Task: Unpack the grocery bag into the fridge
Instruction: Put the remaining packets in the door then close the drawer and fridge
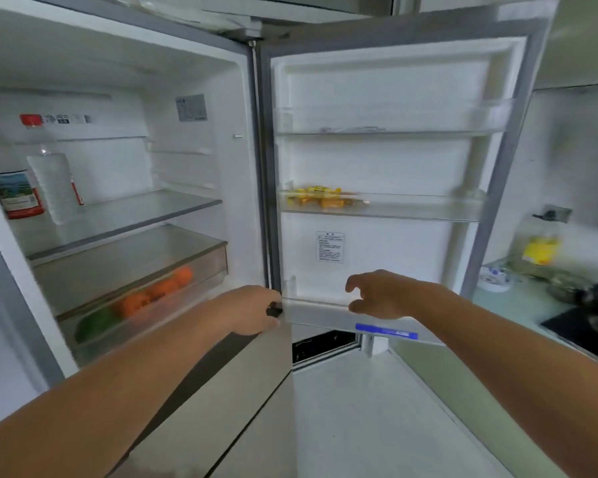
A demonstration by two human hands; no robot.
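Fridge [194, 139] open. Bottles [18, 188] on its left shelf; oranges [159, 288] in the drawer below. Left hand [252, 308] closed on a small dark thing, unclear what, at the fridge's hinge edge. Right hand [384, 293] open, empty, at the door's [387, 160] lowest bin; yellow packet [321, 196] on the bin above.

My two arms are bare from the frame edge to the wrist, with no sleeves, watch, bracelet or gloves showing. My left hand [252, 310] and right hand [382, 293] are bare too, no rings visible, though the picture is slightly blurred.
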